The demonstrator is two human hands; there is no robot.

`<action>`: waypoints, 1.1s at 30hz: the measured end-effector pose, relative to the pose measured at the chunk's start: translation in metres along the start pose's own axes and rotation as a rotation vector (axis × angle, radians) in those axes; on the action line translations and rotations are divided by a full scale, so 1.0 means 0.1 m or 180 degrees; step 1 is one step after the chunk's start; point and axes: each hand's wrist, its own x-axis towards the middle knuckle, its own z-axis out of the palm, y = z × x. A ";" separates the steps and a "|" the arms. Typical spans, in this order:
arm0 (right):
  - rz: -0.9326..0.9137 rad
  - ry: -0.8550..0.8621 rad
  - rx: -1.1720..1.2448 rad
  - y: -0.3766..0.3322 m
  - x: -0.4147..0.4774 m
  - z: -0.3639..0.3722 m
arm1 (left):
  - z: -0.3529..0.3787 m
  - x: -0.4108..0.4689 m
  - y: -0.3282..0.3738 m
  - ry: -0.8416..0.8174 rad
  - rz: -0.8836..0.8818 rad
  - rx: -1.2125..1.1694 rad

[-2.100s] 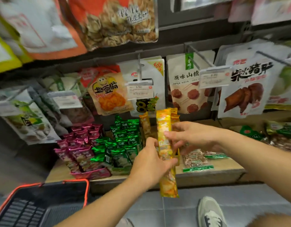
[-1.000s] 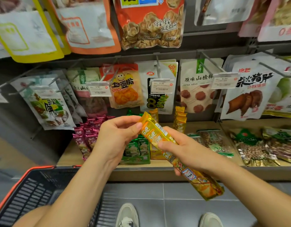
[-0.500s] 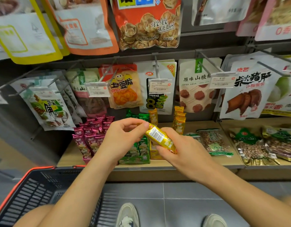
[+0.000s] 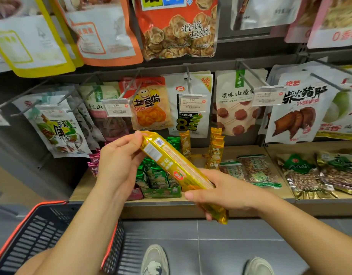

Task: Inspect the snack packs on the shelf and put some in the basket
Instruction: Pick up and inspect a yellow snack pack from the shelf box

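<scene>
A long yellow snack pack [image 4: 171, 163] is held slantwise in front of the shelf, its back with a barcode label facing me. My left hand [image 4: 119, 161] pinches its upper end. My right hand [image 4: 224, 193] grips its lower half, and the pack's tail sticks out below the fingers. More yellow packs [image 4: 215, 149] stand upright on the wooden shelf [image 4: 248, 149] behind, beside green packs [image 4: 157, 177] in a box and pink packs [image 4: 93, 163] partly hidden by my left hand. The black basket with an orange rim [image 4: 42, 231] hangs at the lower left under my left forearm.
Flat nut bags [image 4: 256, 169] lie on the shelf to the right. Snack pouches hang on metal pegs [image 4: 250, 76] with price tags [image 4: 267, 96] above the shelf. Grey tiled floor and my shoes [image 4: 154, 261] are below.
The yellow pack has been turned from end-on toward me to a long slant with its back showing. My right hand slid down toward its lower end; my left hand stays at the top.
</scene>
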 end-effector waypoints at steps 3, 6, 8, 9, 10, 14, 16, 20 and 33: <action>-0.0109 0.0362 -0.0139 -0.02 0.02 0.00 | -0.03 0.01 0.03 0.0156 0.0021 -0.0229; -0.0236 0.0437 -0.0400 -0.03 -0.03 -0.08 | -0.10 0.07 0.10 0.0578 0.0054 -0.0546; -0.0282 0.0432 -0.0408 -0.04 -0.06 -0.14 | -0.16 0.11 0.13 0.0800 0.0067 -0.0690; -0.0286 0.0439 -0.0403 -0.04 -0.07 -0.16 | -0.18 0.13 0.13 0.0860 0.0054 -0.0722; -0.0272 0.0441 -0.0375 -0.04 -0.07 -0.17 | -0.20 0.15 0.13 0.0909 0.0033 -0.0735; -0.0192 0.0510 -0.0213 -0.01 -0.07 -0.18 | -0.24 0.20 0.10 0.0963 -0.0133 -0.0664; -0.0233 0.0682 -0.0171 -0.02 -0.07 -0.16 | -0.26 0.23 0.07 0.0817 -0.0222 -0.0429; -0.0327 0.1047 0.0262 -0.02 -0.05 -0.14 | -0.28 0.22 -0.03 0.0427 -0.0356 0.0759; 0.0053 0.0492 0.2202 0.10 -0.03 -0.16 | -0.26 0.19 0.02 -0.0657 -0.0257 -0.0414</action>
